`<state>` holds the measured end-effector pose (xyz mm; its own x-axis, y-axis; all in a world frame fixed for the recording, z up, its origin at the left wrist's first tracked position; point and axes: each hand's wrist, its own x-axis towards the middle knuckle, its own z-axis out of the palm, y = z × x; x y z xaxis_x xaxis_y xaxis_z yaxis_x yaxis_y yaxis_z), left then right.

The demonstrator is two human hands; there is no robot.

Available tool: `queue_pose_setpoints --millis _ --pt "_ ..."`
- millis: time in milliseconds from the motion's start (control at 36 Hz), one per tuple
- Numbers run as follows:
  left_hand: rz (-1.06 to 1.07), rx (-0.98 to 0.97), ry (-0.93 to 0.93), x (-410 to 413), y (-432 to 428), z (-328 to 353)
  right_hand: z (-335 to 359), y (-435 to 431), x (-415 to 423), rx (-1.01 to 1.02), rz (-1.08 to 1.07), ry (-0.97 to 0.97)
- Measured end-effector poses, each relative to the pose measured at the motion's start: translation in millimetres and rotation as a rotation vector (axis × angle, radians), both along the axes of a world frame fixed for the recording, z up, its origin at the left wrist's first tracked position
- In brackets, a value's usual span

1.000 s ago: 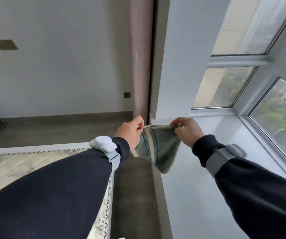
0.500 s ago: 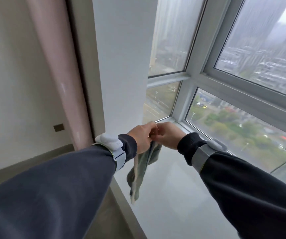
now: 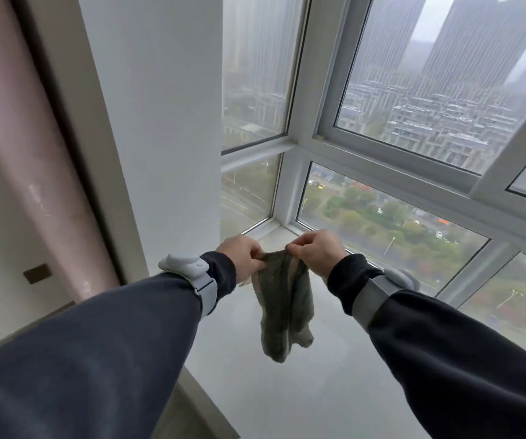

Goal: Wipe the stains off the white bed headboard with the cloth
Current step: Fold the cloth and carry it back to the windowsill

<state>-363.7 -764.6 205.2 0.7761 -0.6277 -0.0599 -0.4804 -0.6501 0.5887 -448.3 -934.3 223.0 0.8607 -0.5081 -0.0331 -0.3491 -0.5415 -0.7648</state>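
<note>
- Cloth (image 3: pixel 284 305), grey-green and a bit stripy, hangs bunched up from its top edge. It's over the white windowsill (image 3: pixel 287 403) and looks to hang free of it.
- The left hand (image 3: pixel 242 258) has thumb and fingers curled in, pinching the left end of that top edge. The right hand (image 3: pixel 317 251) pinches the right end the same way. The two hands sit close together, with only the gathered cloth between them.
- Best guess at the step: the person is sorting the cloth out before any wiping starts.
- Doing it well probably means pulling the corners apart so it opens flat, then folding it into a firm pad that one hand can press. A scrunched rag would likely just smear the stains.
- The white headboard isn't in view at all. The person faces the window corner, so they'd have to turn away from it first.
- Other stuff:
  - a white pillar (image 3: pixel 160 122) just left of the hands
  - a pinkish column (image 3: pixel 17 153) further left
  - a small dark wall plate (image 3: pixel 36 273) low on the left wall
  - a white window frame (image 3: pixel 299 147) on the far side, with hazy towers outside
- Each wrist has a grey band with a white gadget, the left wristband (image 3: pixel 188 267) and the right wristband (image 3: pixel 395 278).
- Nothing sits between the hands and the cloth. The pillar is close on the left, though, so opening the cloth out to the right looks easier.
</note>
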Motion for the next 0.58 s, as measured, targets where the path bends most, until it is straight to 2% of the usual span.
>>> queue_pose_setpoints --millis 56,167,333,472,583 --pt "0.035 -0.104 0.019 1.3 -6.1 -0.5 2.5 -7.6 -3.5 0.037 0.018 0.014" --pt "-0.059 -0.210 0.043 -7.9 -30.4 9.6 7.1 -29.6 -11.6 0.067 -0.018 0.005" --pt "-0.145 -0.238 -0.004 -17.9 -55.9 23.2 5.3 -40.8 -10.4 0.078 -0.042 -0.038" --pt "-0.185 -0.194 -0.016 -17.4 -64.5 21.8 11.4 -44.8 -6.4 0.080 0.049 0.018" --pt "-0.167 -0.135 -0.128 -13.3 -66.4 14.9 19.4 -49.0 -9.6 0.066 0.132 0.038"
